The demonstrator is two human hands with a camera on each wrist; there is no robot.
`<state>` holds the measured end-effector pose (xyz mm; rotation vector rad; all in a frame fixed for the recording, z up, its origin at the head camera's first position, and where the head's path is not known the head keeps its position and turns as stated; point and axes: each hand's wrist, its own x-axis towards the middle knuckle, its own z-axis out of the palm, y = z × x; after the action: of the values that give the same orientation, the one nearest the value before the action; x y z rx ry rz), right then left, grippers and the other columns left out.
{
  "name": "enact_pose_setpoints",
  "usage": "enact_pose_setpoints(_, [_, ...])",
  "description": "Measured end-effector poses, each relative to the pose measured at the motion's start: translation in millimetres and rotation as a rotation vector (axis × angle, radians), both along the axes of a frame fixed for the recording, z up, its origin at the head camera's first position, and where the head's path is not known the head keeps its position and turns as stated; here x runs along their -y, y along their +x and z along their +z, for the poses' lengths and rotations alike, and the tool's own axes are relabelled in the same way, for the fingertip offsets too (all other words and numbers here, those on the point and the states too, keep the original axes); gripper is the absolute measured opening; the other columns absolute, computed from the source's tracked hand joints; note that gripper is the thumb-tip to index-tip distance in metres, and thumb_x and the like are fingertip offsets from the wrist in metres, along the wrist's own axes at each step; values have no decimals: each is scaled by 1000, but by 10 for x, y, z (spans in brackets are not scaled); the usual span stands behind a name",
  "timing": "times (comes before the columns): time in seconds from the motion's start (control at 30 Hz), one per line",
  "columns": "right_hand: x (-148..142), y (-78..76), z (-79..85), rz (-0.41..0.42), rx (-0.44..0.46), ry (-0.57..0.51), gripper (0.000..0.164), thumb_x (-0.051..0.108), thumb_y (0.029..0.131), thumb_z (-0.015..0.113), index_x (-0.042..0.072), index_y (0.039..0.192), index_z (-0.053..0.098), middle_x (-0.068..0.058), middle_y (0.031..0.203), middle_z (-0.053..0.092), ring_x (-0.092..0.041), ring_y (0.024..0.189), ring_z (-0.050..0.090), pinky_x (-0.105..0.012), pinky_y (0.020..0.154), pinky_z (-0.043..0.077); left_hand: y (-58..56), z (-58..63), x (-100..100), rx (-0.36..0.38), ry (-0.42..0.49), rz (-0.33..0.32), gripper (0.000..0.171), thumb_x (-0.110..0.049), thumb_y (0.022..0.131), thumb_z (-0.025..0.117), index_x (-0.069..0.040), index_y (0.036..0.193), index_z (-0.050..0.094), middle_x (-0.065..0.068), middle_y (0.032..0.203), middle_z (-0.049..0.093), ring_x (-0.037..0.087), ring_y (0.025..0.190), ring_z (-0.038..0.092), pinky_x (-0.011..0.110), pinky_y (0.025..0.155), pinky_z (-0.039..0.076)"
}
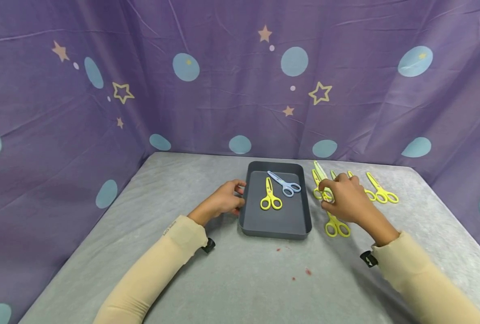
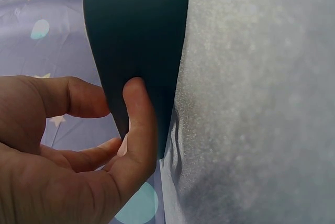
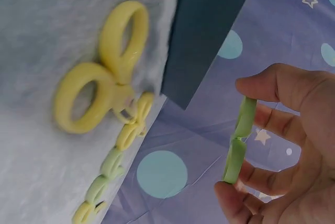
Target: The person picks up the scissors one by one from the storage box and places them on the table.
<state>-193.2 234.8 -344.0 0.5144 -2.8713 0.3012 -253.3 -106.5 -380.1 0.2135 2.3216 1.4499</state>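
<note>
A dark grey tray (image 1: 275, 229) stands mid-table, holding yellow scissors (image 1: 269, 194) and light blue scissors (image 1: 281, 181). My left hand (image 1: 225, 198) rests against the tray's left side, its fingers loosely bent at the outer wall and rim. To the right of the tray, my right hand (image 1: 347, 198) pinches pale green scissors (image 3: 239, 140) by the handle loops, above the table. Yellow scissors (image 1: 337, 226) lie below that hand. Others lie behind it, partly covered by the hand.
Yellow scissors (image 1: 379, 191) lie at the far right of the row. A grey cloth (image 1: 240, 288) covers the table and bears small red spots (image 1: 308, 272). Behind and at the sides hangs a purple curtain (image 1: 232, 103) with stars and blue shapes.
</note>
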Motion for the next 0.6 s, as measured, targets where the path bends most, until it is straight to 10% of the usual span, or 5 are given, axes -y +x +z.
enact_pose_setpoints(0.6, [-390, 210, -188, -36, 29, 12, 31, 20, 80, 80, 11, 108, 73, -20, 98, 65, -42, 94, 55, -52, 67, 40, -23, -32, 11, -1, 4, 4, 70, 8, 88, 56, -5, 155, 39, 20, 136, 49, 26, 86, 63, 40, 65, 62])
